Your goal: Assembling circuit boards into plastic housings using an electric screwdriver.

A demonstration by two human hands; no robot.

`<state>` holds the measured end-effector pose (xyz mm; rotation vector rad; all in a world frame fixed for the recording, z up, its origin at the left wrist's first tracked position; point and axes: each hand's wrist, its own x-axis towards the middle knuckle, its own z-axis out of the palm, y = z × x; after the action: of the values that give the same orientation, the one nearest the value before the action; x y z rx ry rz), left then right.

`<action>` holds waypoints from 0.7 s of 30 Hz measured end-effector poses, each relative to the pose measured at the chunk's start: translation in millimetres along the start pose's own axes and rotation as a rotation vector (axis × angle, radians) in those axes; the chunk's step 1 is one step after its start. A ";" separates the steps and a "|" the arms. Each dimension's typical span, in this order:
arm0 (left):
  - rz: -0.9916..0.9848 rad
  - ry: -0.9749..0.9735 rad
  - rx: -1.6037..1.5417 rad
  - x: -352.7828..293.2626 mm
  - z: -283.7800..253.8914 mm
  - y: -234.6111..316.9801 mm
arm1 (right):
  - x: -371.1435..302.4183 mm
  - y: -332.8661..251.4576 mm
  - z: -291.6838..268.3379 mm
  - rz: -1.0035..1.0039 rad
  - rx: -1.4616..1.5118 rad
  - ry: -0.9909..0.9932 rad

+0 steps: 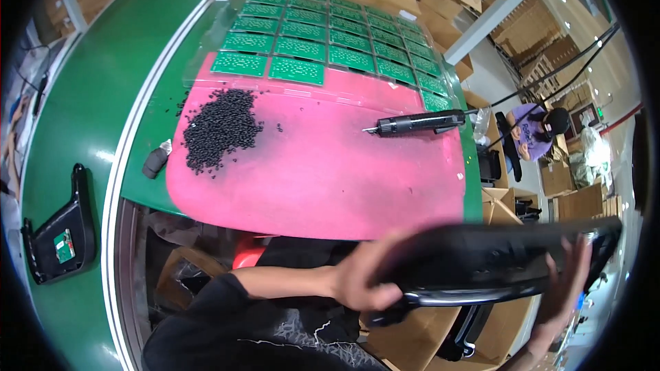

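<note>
Glossy black shell (481, 261) held up off near edge of pink mat (330, 185). Left hand (368, 276) gripping one end; right hand (565, 288) blurred, fingers extended at other end. Probably light, stiff, slick — scratches easily; best held by both ends' rims.

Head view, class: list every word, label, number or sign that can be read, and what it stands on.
Purple shirt: dark lettering, not copied out here.
Green circuit boards: white marks, too small to read.
Black shirt: pale print, no readable words.
Small green patch at right: perhaps a sign, unreadable.
</note>
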<state>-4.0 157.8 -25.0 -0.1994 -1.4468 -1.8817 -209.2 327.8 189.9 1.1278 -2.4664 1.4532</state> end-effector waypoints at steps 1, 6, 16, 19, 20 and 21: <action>0.015 0.274 0.053 -2.6 -15.3 24.6 | 2.4 -33.6 26.5 -0.436 -0.269 -0.564; -0.429 0.413 -0.092 -54.3 -83.2 87.3 | -3.4 19.8 126.3 -1.213 -0.565 -0.856; -0.356 0.284 1.689 -9.2 -142.8 154.5 | 31.7 13.3 250.2 -1.054 -0.103 -0.812; -0.289 -0.041 1.682 21.0 -151.3 134.6 | 65.9 -7.1 305.3 -1.045 -0.184 -0.505; -0.292 -0.187 1.697 32.9 -155.5 124.9 | 79.1 -6.4 325.1 -1.009 -0.235 -0.494; -0.265 -0.340 1.700 43.4 -164.4 113.0 | 91.4 -2.8 346.8 -0.977 -0.282 -0.487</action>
<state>86.5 -17.6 27.4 0.5318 -2.8302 -0.2335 -172.2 5.6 36.7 2.3077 -1.6992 0.5659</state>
